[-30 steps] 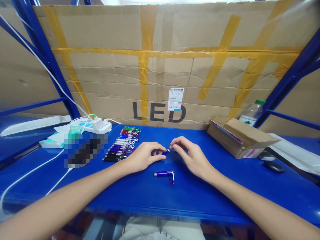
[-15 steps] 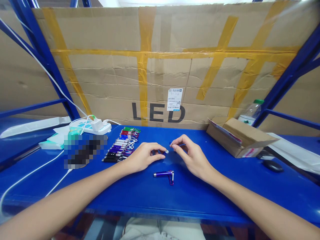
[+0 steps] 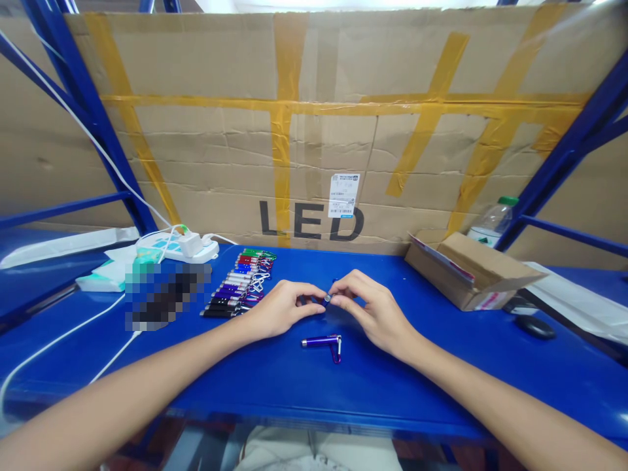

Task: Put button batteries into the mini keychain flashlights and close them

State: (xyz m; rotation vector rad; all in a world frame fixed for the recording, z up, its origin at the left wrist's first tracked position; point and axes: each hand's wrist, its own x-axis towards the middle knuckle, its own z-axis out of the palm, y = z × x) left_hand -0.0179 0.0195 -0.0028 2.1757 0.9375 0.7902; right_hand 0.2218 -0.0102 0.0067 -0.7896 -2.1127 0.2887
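Observation:
My left hand (image 3: 280,307) and my right hand (image 3: 369,309) meet above the blue table (image 3: 441,366), fingertips pinched together on a small blue keychain flashlight (image 3: 326,299) with a silvery end. Most of that flashlight is hidden by the fingers. Just in front of the hands lies a purple keychain flashlight (image 3: 322,341) with a carabiner clip, untouched. To the left of my left hand, a neat row of several keychain flashlights (image 3: 239,285) in black, purple, blue, red and green lies on the table.
An open cardboard box (image 3: 471,271) sits at the right, a plastic bottle (image 3: 490,226) behind it and a black mouse (image 3: 534,326) beside it. A white power strip (image 3: 179,247) with cables lies back left. A taped cardboard sheet (image 3: 314,131) marked LED walls the back.
My right hand drew slightly away from the left half a second ago, then came back; its fingers now close on the small blue flashlight's end again. The purple flashlight has not moved.

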